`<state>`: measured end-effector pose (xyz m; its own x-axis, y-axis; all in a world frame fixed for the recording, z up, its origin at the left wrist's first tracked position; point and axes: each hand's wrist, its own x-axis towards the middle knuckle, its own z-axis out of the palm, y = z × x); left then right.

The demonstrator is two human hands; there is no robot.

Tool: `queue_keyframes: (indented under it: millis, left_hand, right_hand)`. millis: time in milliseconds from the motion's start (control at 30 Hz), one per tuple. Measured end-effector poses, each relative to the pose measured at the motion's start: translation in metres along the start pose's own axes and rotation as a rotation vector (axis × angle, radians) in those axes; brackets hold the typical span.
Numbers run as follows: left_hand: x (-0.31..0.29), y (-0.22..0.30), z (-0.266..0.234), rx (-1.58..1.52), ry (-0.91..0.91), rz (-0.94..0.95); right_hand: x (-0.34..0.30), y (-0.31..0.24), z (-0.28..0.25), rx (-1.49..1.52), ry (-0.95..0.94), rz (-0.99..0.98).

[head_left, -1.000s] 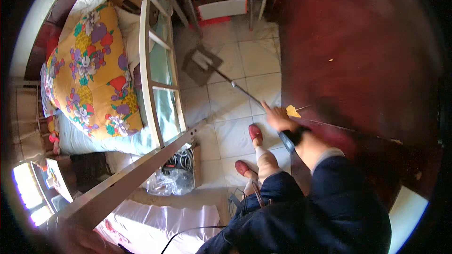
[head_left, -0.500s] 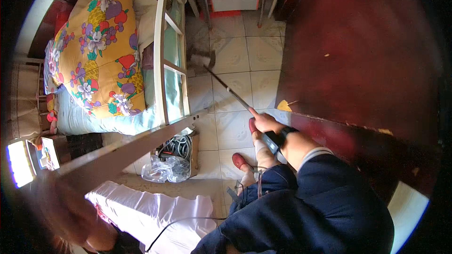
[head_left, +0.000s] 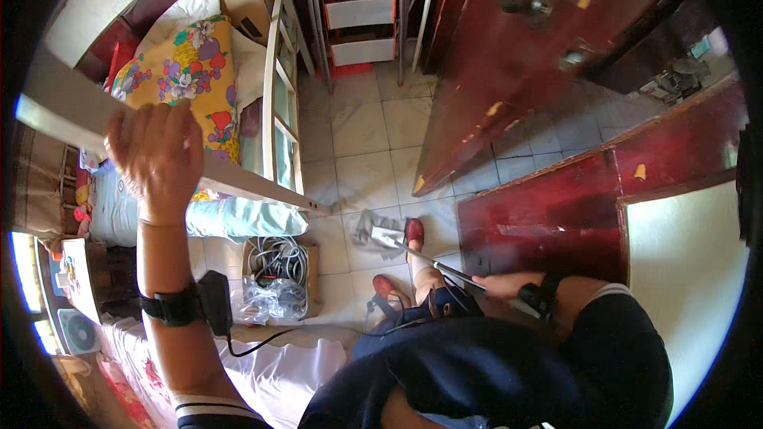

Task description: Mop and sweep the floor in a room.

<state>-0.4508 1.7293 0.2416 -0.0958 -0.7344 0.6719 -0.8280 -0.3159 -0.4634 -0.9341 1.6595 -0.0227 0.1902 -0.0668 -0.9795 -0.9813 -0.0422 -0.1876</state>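
My left hand is raised on the left, its fingers wrapped round the pale bed-frame post. My right hand is low on the right, closed round the thin handle of a mop. The grey, flat mop head lies on the tiles, smeared by motion, just left of my red shoe. Both wrists wear dark straps with small devices, and a black cable runs from the left one.
On the right a red door stands ajar, beside a red panel. A box of cables and plastic bags sits on the floor by the bed. A yellow floral quilt covers the bed. A white-stepped ladder stands at the far end.
The mop head has come back from beside the bed to near my feet, and my right hand has drawn back. The door has swung away from the red panel. My view has shifted.
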Motion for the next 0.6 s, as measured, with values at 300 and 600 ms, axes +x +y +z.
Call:
queue_keyframes:
  millis: [300,600]
  left_hand:
    - [-0.09,0.114,-0.075,-1.435,-0.653,-0.251]
    - [-0.239,0.133,-0.062,-1.414,-0.752,-1.196]
  right_hand:
    - [0.006,-0.191,-0.014,0.518,-0.383,-0.366]
    - [0.032,-0.27,0.017,-0.599,-0.18,-0.847]
